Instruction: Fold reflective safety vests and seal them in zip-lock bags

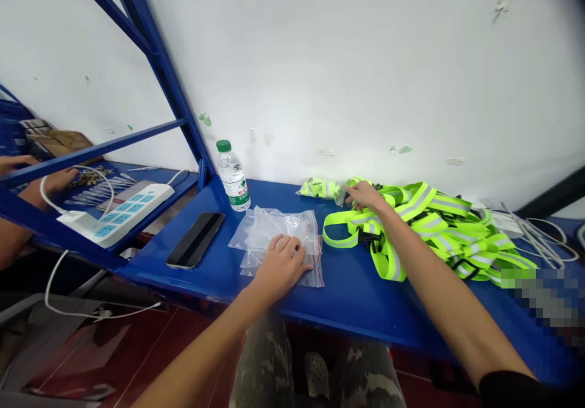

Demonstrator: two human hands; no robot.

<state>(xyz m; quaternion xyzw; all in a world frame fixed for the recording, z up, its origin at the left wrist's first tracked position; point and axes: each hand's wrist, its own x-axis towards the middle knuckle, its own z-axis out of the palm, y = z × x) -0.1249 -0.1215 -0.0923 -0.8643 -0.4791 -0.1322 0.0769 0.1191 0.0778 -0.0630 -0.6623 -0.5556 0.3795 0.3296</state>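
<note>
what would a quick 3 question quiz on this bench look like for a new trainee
1. Which hand lies flat on the clear zip bags?
2. True or false: the black smartphone lies on the blue shelf, to the left of those bags.
3. What colour are the reflective safety vests heaped beside the right hand?

Key
1. The left hand
2. True
3. Fluorescent yellow-green, with silver stripes
</note>
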